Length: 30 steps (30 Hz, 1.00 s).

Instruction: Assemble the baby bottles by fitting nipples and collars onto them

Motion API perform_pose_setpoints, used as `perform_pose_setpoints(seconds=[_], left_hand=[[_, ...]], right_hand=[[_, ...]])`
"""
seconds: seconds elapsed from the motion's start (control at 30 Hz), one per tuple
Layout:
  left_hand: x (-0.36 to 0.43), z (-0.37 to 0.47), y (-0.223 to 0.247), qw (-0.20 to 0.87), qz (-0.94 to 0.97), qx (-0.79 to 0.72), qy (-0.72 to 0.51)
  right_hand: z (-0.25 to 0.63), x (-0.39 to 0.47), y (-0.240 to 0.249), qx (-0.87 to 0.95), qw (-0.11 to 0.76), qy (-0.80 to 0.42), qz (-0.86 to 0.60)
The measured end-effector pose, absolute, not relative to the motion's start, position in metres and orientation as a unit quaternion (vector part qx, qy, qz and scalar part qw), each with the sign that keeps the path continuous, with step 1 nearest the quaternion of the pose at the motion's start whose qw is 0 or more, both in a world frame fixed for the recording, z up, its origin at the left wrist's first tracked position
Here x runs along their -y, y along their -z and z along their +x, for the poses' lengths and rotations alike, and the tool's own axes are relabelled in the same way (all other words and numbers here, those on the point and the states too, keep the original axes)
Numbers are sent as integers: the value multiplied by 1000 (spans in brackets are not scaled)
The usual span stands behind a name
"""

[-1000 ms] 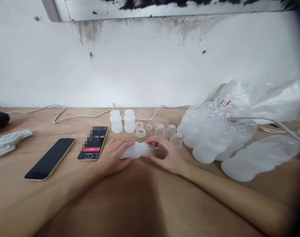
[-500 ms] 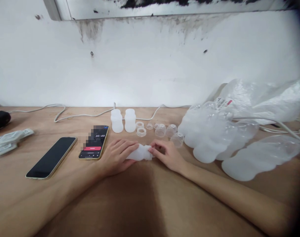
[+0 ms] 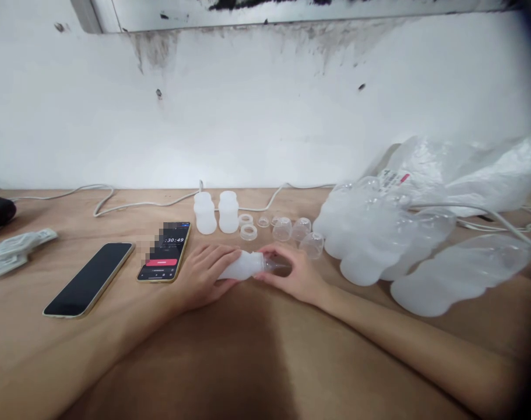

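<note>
A frosted white baby bottle (image 3: pixel 242 266) lies on its side just above the wooden table, its neck pointing right. My left hand (image 3: pixel 206 274) is wrapped round its body, thumb below and fingers on top. At the neck, my right hand (image 3: pixel 295 269) curves its thumb and fingertips round the collar ring (image 3: pixel 260 262). A clear nipple (image 3: pixel 274 265) sticks out of that ring into the hollow of my right hand. Behind stand two similar bottles (image 3: pixel 204 213), with two loose collar rings (image 3: pixel 248 236), small clear nipples (image 3: pixel 263 221) and three clear domed caps (image 3: pixel 282 229) beside them.
Capped bottles (image 3: pixel 361 233) are heaped at the right, one (image 3: pixel 435 286) lying nearer. A plastic bag (image 3: pixel 470 169) is behind them. Two phones (image 3: pixel 90 280) and wrapped packets (image 3: pixel 18 251) lie left. A white cable (image 3: pixel 143 204) runs along the wall.
My right hand has opened from a pinch at the bottle's neck into a wider grasp round the collar. The clear nipple now shows at the end. My left hand keeps its hold.
</note>
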<state>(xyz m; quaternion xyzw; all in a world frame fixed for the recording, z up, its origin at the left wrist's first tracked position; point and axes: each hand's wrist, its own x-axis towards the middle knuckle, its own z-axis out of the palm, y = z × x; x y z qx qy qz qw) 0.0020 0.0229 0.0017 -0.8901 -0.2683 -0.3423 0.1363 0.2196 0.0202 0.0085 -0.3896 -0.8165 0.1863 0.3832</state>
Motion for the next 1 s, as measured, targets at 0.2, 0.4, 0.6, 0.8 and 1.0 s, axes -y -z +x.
perform_pose_setpoints(seconds=[0.2, 0.4, 0.6, 0.8, 1.0], left_hand=[[-22, 2, -3, 197, -898, 230, 319], [-21, 4, -4, 173, -895, 242, 331], [-23, 3, -2, 136, -883, 272, 358], [-24, 3, -2, 132, -881, 284, 353], [-23, 2, -2, 148, -892, 259, 338]], right_hand=[[221, -22, -9, 818, 336, -187, -427], [223, -22, -9, 834, 323, -183, -408], [221, -19, -9, 842, 390, -158, -337], [221, -19, -6, 845, 385, -132, -346], [221, -19, -8, 827, 364, -175, -392]])
